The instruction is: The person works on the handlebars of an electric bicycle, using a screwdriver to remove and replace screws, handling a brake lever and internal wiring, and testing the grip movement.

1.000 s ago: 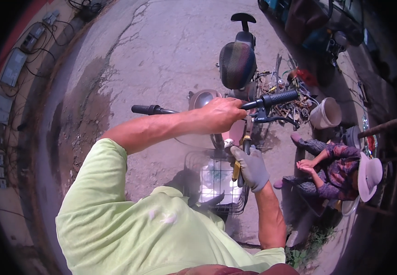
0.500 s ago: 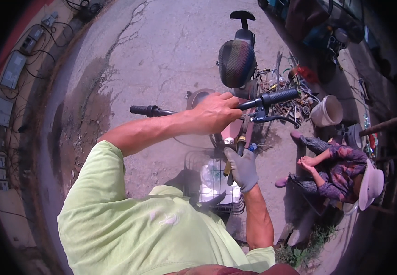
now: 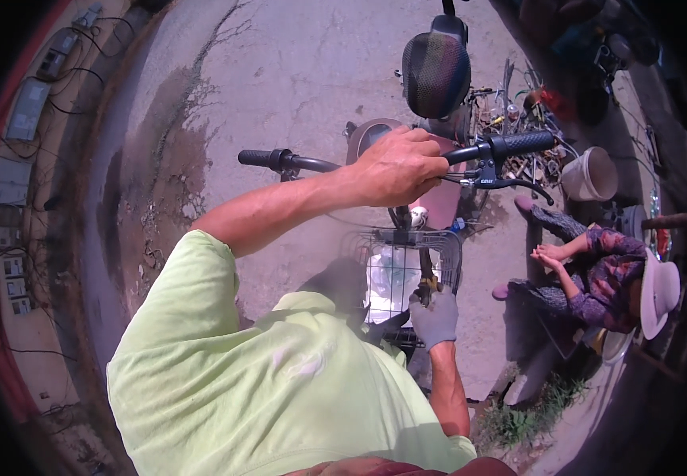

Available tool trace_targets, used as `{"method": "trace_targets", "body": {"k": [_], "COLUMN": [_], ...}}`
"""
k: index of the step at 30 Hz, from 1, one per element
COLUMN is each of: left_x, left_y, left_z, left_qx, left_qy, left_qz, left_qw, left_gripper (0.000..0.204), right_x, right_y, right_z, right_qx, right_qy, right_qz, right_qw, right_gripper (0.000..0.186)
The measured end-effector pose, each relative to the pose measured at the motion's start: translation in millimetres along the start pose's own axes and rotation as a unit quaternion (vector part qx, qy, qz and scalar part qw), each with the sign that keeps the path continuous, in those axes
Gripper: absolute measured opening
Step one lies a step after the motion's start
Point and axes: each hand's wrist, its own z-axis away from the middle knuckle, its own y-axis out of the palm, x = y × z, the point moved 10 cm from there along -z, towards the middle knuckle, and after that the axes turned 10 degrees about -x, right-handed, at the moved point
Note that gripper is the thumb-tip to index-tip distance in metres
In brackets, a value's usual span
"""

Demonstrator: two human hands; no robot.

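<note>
My bare left hand is wrapped round the middle of a black bicycle handlebar. Textured grips cap both ends of the bar, and a black brake lever sits by the right grip. My right hand, in a pale grey glove, is closed on pliers with yellow and dark handles. Their dark jaws point away from me, over the right side of the black wire basket. White and clear plastic lies in the basket. The handlebar's central joint is hidden beneath my left hand.
Beyond the bar are the bike's reddish frame and a mesh-covered saddle. At right, a seated person in a wide hat is near a white bucket and a heap of scattered metal parts. Wired boxes line the left wall.
My right hand has drawn the pliers back from the handlebar's stem toward me, over the basket. The handlebar and saddle appear farther right in view. My left hand keeps its hold.
</note>
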Motion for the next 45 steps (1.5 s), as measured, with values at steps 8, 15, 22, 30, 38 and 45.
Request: {"method": "trace_targets", "body": {"k": [8,15,22,30,38,45], "left_x": [-4.2,-0.9,-11.8,-73.7,-53.5,-19.1], "left_y": [-5.1,-19.4,-48.2,-26.6,-38.4,-41.6], "left_z": [2.1,11.8,53.1,112.6,126.5,185.4], "left_qx": [-0.006,-0.005,-0.008,0.020,0.036,-0.094], "left_qy": [-0.022,-0.034,-0.119,-0.154,-0.117,-0.342], "left_qz": [-0.020,-0.008,-0.003,0.075,0.109,0.398], "left_qw": [1.000,0.999,0.993,0.985,0.986,0.846], "left_gripper": [0.010,0.011,0.017,0.039,0.043,0.033], "right_x": [24.0,24.3,82.1,110.5,109.7,99.1], "right_y": [18.3,-9.4,-58.7,-53.9,-42.3,-50.4], "right_z": [34.7,28.6,-72.3,-132.9,-141.6,-141.7], "right_qx": [-0.035,-0.087,-0.050,-0.064,-0.050,-0.194], "right_qy": [-0.095,-0.102,0.030,0.094,0.066,0.057], "right_qz": [0.167,0.037,-0.540,-0.597,-0.715,-0.590], "right_qw": [0.981,0.990,0.840,0.794,0.694,0.782], "right_gripper": [0.044,0.047,0.032,0.031,0.028,0.032]}}
